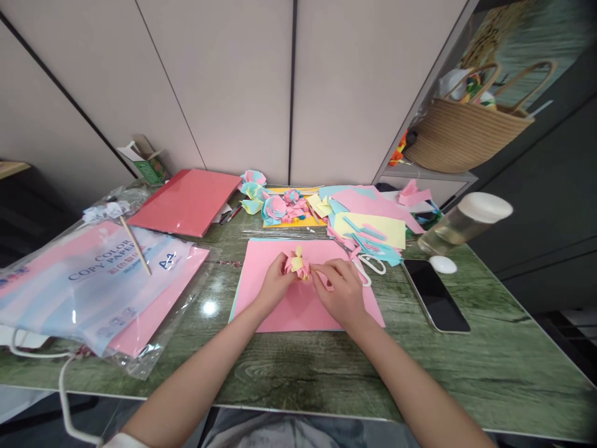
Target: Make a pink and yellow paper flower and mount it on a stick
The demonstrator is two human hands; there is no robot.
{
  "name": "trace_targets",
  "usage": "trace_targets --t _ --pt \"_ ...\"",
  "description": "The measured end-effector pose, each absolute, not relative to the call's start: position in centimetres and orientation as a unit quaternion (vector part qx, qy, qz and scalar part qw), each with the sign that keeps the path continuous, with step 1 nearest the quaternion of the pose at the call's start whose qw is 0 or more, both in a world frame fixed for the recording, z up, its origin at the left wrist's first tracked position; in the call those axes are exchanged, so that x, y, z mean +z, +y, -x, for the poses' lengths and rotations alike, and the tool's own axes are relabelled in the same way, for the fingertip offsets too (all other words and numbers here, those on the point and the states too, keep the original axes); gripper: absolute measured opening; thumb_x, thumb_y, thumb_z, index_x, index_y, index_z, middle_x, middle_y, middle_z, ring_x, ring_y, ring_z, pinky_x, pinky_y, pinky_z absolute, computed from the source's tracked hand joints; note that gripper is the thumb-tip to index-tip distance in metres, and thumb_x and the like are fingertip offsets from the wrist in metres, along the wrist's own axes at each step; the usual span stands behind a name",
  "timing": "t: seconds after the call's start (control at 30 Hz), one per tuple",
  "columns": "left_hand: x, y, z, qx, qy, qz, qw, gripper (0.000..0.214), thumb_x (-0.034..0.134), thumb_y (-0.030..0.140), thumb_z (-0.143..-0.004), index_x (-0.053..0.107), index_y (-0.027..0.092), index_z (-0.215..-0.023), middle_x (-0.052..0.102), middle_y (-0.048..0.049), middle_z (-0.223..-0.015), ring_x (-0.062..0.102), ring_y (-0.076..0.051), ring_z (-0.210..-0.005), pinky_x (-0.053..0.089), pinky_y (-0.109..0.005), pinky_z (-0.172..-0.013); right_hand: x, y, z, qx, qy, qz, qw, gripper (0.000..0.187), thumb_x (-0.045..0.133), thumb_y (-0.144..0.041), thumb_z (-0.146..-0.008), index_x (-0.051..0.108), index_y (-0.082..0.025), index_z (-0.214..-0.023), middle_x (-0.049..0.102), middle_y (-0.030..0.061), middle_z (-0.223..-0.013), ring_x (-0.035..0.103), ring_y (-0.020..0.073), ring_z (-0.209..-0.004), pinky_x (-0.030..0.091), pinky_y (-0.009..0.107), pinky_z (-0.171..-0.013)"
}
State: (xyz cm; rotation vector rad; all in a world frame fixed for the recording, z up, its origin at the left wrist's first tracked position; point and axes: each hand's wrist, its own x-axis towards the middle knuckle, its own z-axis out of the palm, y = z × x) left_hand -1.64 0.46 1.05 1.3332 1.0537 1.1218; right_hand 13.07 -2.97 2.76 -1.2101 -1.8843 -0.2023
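A small pink and yellow paper flower (297, 264) is held above a stack of pink paper sheets (275, 311). My left hand (276, 280) is closed around the flower's left side. From the right, the pinched fingertips of my right hand (342, 289) touch the flower's edge. Whether they also grip something tiny there is too small to tell. White-handled scissors (373, 264) lie beside my right hand, their blades partly hidden among paper scraps. Behind the stack lie several thin wires (284, 234).
Finished paper flowers (275, 207) and cut paper pieces (370, 230) lie at the back. On the right are a phone (436, 295), a white oval object (443, 264) and a lidded bottle (461, 218). A bag of colour copy paper (93, 274) and a red folder (186, 202) occupy the left.
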Motion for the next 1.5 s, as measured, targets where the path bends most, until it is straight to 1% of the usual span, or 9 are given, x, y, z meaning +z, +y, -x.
trace_targets --t 0.2,0.4,0.77,0.93,1.03,1.13,1.23,1.33,1.5 --pt "1.5 0.2 1.5 0.485 0.435 -0.589 0.479 0.018 0.051 0.013 -0.063 0.047 0.017 -0.081 0.052 0.0005 -0.082 0.047 -0.013 -0.077 0.038 -0.024 -0.07 2.8 -3.0 -13.5 -0.154 -0.786 0.47 0.372 0.014 0.053 -0.022 -0.078 0.061 -0.02 -0.089 0.058 0.0011 -0.069 0.052 0.0123 -0.069 0.031 0.032 -0.075" --pt "1.5 -0.1 1.4 0.483 0.413 -0.613 0.47 0.02 0.049 0.012 -0.064 0.044 0.017 -0.083 0.052 -0.0011 -0.088 0.048 -0.014 -0.081 0.038 -0.025 -0.074 2.6 -3.0 -13.9 -0.18 -0.782 0.483 0.351 0.011 0.05 -0.021 -0.08 0.06 -0.02 -0.082 0.056 0.0007 -0.065 0.05 0.0122 -0.064 0.029 0.033 -0.075" --pt "0.9 -0.4 1.3 0.508 0.437 -0.598 0.439 0.022 0.046 0.008 -0.061 0.044 0.018 -0.081 0.047 0.0022 -0.078 0.045 -0.012 -0.072 0.037 -0.023 -0.066 2.3 -3.4 -13.0 -0.213 -0.807 0.451 0.316 0.014 0.046 -0.017 -0.082 0.056 -0.019 -0.072 0.05 -0.0016 -0.058 0.044 0.0105 -0.059 0.03 0.032 -0.071" --pt "0.7 -0.3 1.3 0.51 0.451 -0.591 0.432 0.025 0.043 0.005 -0.058 0.044 0.018 -0.079 0.047 0.0028 -0.075 0.043 -0.011 -0.069 0.036 -0.022 -0.063 2.3 -3.8 -12.4 -0.205 -0.815 0.44 0.318 0.014 0.047 -0.015 -0.082 0.056 -0.019 -0.072 0.053 -0.0009 -0.06 0.045 0.0104 -0.059 0.03 0.033 -0.07" --pt "0.7 0.2 1.5 0.508 0.464 -0.554 0.468 0.019 0.049 0.012 -0.06 0.046 0.017 -0.078 0.049 0.0023 -0.073 0.044 -0.011 -0.068 0.036 -0.022 -0.062 2.5 -3.9 -12.4 -0.128 -0.813 0.437 0.362 0.012 0.048 -0.017 -0.082 0.059 -0.02 -0.081 0.058 0.0 -0.066 0.051 0.011 -0.064 0.033 0.033 -0.073" --pt "0.7 0.7 1.8 0.488 0.434 -0.477 0.588 0.02 0.053 0.017 -0.06 0.048 0.016 -0.079 0.051 0.001 -0.073 0.046 -0.011 -0.065 0.036 -0.021 -0.058 3.4 -3.7 -13.0 -0.001 -0.761 0.462 0.456 0.012 0.051 -0.02 -0.081 0.062 -0.022 -0.084 0.06 0.0014 -0.073 0.054 0.0124 -0.07 0.038 0.03 -0.072" --pt "1.0 0.8 2.1 0.459 0.382 -0.404 0.693 0.023 0.053 0.013 -0.056 0.049 0.016 -0.078 0.052 0.0 -0.072 0.047 -0.01 -0.061 0.035 -0.021 -0.055 4.3 -3.1 -14.0 0.125 -0.666 0.509 0.531 0.013 0.051 -0.024 -0.081 0.063 -0.021 -0.084 0.059 0.0022 -0.076 0.054 0.013 -0.068 0.042 0.029 -0.066" --pt "1.4 0.6 2.2 0.425 0.351 -0.383 0.741 0.026 0.051 0.01 -0.053 0.052 0.015 -0.078 0.055 -0.0024 -0.074 0.05 -0.012 -0.064 0.037 -0.023 -0.059 4.2 -2.4 -14.2 0.23 -0.615 0.509 0.557 0.013 0.054 -0.029 -0.078 0.062 -0.022 -0.084 0.059 0.0024 -0.078 0.053 0.0142 -0.069 0.044 0.029 -0.064" --pt "1.8 0.2 2.3 0.409 0.319 -0.376 0.768 0.025 0.055 0.01 -0.052 0.054 0.014 -0.076 0.056 -0.0044 -0.076 0.052 -0.014 -0.068 0.038 -0.025 -0.061 3.1 -1.8 -13.6 0.41 -0.551 0.453 0.569 0.011 0.057 -0.029 -0.075 0.055 -0.021 -0.083 0.054 -0.0017 -0.07 0.052 0.0109 -0.059 0.045 0.025 -0.056"
